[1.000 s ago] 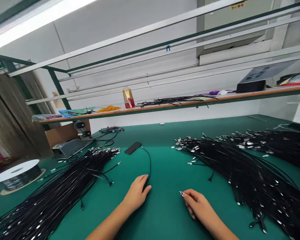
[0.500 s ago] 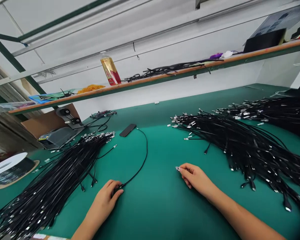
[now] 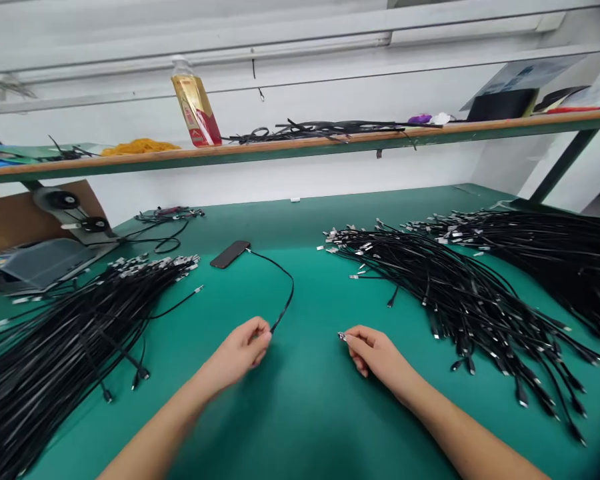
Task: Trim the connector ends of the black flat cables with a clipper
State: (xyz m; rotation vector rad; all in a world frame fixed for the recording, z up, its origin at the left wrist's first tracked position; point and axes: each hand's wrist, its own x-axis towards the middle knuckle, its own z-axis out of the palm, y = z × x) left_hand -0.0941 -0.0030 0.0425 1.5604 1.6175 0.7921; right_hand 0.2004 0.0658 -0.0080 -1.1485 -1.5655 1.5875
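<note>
My left hand [image 3: 240, 353] is closed around the end of a thin black cable [image 3: 285, 288], which curves up from my fingers to the right end of a black smartphone [image 3: 230, 254] lying on the green mat [image 3: 300, 413]. My right hand [image 3: 375, 353] pinches a small metal connector [image 3: 341, 337] between thumb and fingers, and any cable behind it is hidden. A large bundle of black cables with metal ends [image 3: 70, 340] lies left of my left hand. Another [image 3: 455, 300] lies right of my right hand, not touching it.
A third cable bundle [image 3: 540, 260] lies at the back right. Behind the mat runs a wooden shelf [image 3: 300, 151] holding a gold drink bottle [image 3: 195, 101], yellow rubber bands [image 3: 140, 147] and tangled black cables [image 3: 320, 130]. A small machine [image 3: 65, 207] stands at the left.
The view has swung level and the scene sits lower. My left hand has moved up and back toward the smartphone with the cable end, so the cable curves more. My right hand keeps its pinch.
</note>
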